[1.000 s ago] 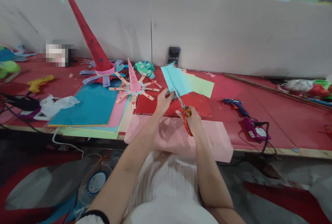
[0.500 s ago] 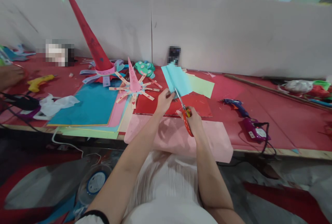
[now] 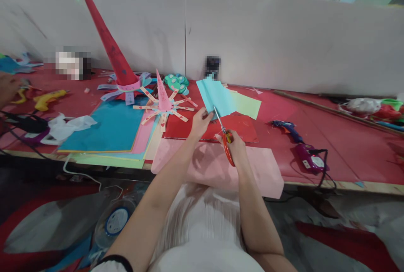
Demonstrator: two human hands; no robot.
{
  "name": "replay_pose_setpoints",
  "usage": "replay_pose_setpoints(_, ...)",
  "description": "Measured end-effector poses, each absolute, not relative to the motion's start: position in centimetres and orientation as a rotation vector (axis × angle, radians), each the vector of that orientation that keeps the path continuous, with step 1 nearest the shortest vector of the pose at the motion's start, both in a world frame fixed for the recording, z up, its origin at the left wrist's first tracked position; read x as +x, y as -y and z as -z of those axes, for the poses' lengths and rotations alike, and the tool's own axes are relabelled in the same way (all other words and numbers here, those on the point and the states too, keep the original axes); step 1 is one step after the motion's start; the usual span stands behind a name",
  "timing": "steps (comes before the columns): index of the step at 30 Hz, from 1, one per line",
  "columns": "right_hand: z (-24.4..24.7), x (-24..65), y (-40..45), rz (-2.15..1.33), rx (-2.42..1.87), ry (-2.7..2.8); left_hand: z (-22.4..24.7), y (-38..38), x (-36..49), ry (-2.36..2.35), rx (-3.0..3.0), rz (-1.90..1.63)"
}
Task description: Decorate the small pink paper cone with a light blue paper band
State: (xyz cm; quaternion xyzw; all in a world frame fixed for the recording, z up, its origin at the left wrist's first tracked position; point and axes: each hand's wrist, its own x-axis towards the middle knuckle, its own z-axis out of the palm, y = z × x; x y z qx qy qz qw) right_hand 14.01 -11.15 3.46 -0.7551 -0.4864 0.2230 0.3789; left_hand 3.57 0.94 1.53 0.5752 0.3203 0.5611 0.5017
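Observation:
My left hand (image 3: 201,121) pinches the lower left edge of a light blue sheet of paper (image 3: 219,96), which is held up above the table. My right hand (image 3: 236,143) grips red-handled scissors (image 3: 228,154). Their blades point up and away from me and lie at the near edge of the blue paper, close to my left fingertips. Behind the blue sheet lies a light green sheet (image 3: 248,104). Under my hands are a red sheet (image 3: 179,128) and, nearer to me, a pink sheet (image 3: 265,167) that overhangs the table edge.
Left of my hands stand a small pink paper cone (image 3: 162,97) with radiating strips and a tall red cone (image 3: 110,47). Coloured sheets (image 3: 104,127) are stacked there. To the right lie a blue glue gun (image 3: 288,130) and a purple power strip (image 3: 311,158). Another person's hand (image 3: 8,89) is at far left.
The right side of the blue paper has shifted slightly right, and the scissor blades sit slightly differently against it. At far left, the other person's hand has drawn back toward the picture's edge.

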Motion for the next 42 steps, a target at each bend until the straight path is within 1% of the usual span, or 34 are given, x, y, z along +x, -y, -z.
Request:
replay_pose_setpoints(28,-3.02,14.23,11.06,-0.541,-1.901,1.248,-1.23,-1.29,3.74,-0.708,1.343,-1.341)
replay_pose_setpoints(36,-3.32,13.99,11.31,-0.54,-1.904,1.274,-0.78,-1.76,3.66,-0.809,1.298,-1.438)
replay_pose_setpoints(42,-3.32,13.94,11.21,-0.559,-1.911,1.298,-1.09,-1.48,3.51,-0.766,1.322,-1.493)
